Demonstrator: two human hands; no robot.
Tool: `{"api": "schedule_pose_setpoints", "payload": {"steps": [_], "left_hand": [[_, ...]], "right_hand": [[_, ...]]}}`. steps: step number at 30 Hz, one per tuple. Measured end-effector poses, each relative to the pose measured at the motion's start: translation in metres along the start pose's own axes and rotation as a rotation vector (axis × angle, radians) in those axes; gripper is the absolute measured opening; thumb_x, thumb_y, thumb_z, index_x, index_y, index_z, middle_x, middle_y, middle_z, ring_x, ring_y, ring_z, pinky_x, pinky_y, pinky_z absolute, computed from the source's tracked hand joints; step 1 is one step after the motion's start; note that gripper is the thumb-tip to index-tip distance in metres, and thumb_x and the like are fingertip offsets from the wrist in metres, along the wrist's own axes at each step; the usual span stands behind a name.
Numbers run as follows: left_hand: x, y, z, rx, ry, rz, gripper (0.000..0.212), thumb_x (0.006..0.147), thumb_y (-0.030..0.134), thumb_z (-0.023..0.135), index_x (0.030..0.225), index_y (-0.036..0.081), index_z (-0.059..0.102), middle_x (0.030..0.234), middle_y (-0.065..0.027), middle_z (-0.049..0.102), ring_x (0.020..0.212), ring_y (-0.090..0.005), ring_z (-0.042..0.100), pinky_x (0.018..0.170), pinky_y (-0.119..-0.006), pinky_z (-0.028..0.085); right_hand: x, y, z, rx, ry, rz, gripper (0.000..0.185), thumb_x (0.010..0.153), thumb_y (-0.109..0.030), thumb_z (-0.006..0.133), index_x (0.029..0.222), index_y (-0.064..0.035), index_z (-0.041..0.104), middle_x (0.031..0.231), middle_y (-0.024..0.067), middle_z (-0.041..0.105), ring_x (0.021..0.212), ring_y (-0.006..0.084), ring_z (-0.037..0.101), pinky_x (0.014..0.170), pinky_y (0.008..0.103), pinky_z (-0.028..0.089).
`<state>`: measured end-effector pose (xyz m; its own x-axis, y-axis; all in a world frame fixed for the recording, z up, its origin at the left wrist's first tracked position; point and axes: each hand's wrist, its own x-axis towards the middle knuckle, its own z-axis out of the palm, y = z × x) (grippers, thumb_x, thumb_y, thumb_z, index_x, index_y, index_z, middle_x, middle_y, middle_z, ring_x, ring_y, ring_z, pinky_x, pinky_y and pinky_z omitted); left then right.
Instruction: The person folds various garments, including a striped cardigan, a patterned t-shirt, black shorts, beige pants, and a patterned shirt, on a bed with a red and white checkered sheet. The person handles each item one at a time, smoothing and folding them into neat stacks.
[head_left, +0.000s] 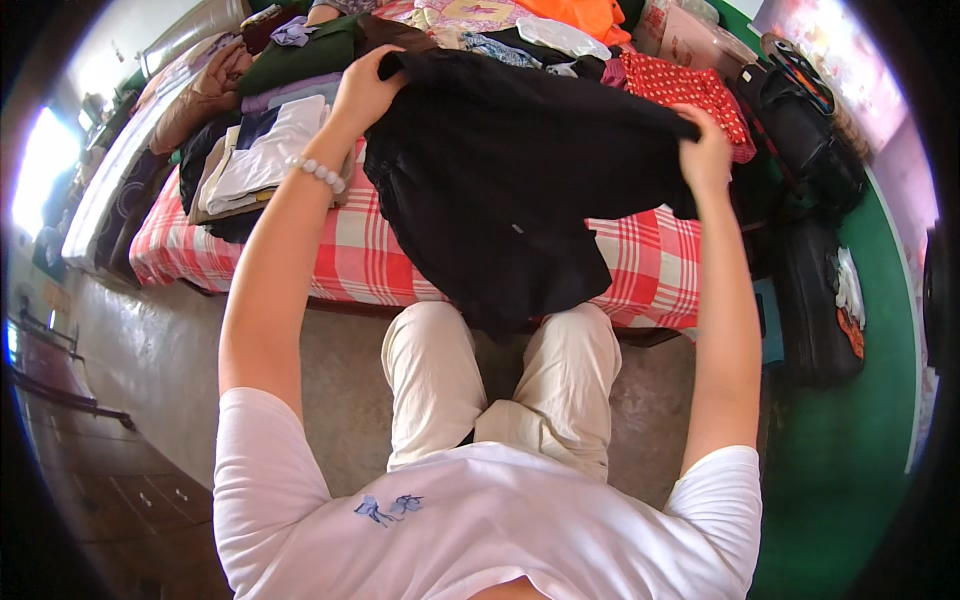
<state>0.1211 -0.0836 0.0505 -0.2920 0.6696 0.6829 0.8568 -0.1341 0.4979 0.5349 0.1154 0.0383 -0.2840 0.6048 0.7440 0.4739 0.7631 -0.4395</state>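
Note:
A black garment (510, 172) is spread between my two hands above the front of a bed with a red and white checked cover (352, 247). My left hand (373, 84) grips its upper left edge, with a beaded bracelet on that wrist. At the far right of the cloth, my right hand (703, 150) pinches another edge and looks slightly blurred. The garment's lower part hangs over the bed edge towards my knees, and a small light tag shows on it. Beside my left forearm lies a stack of folded clothes with a white one (251, 161) on top.
Behind the black cloth are a dark green garment (307, 64), an orange cloth (581, 19) and a red polka-dot cloth (686, 90). Black bags (806, 135) and a dark suitcase (810, 300) stand at the right, by a green wall (862, 420).

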Motion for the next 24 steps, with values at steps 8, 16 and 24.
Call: {"api": "schedule_pose_setpoints", "payload": {"steps": [8, 16, 24], "left_hand": [[-0.096, -0.062, 0.059, 0.404, 0.112, -0.181, 0.044, 0.08, 0.014, 0.068, 0.119, 0.008, 0.051, 0.122, -0.0168, 0.052, 0.115, -0.0394, 0.047, 0.095, -0.048, 0.043], [-0.184, -0.051, 0.051, 0.232, 0.024, -0.195, 0.064, 0.076, 0.017, 0.077, 0.131, 0.009, 0.045, 0.132, -0.0158, 0.049, 0.124, -0.0392, 0.042, 0.102, -0.046, 0.038], [-0.192, -0.057, 0.027, -0.027, 0.069, -0.352, 0.062, 0.072, 0.002, 0.071, 0.129, 0.005, 0.047, 0.122, -0.0157, 0.054, 0.118, -0.0327, 0.05, 0.101, -0.039, 0.039]], "right_hand": [[-0.128, -0.048, 0.105, 0.167, -0.26, -0.202, 0.026, 0.075, -0.009, 0.071, 0.101, -0.0084, 0.065, 0.108, 0.0104, 0.058, 0.102, 0.0317, 0.055, 0.09, 0.0419, 0.043], [-0.165, -0.082, 0.121, 0.174, -0.57, -0.251, 0.018, 0.072, -0.017, 0.077, 0.083, -0.0089, 0.065, 0.097, 0.0041, 0.056, 0.095, 0.0258, 0.054, 0.08, 0.0385, 0.042], [-0.148, -0.078, 0.093, 0.157, -0.959, -0.326, 0.022, 0.075, -0.013, 0.072, 0.094, -0.0083, 0.063, 0.084, 0.0055, 0.06, 0.088, 0.0256, 0.056, 0.077, 0.0359, 0.042]]}}
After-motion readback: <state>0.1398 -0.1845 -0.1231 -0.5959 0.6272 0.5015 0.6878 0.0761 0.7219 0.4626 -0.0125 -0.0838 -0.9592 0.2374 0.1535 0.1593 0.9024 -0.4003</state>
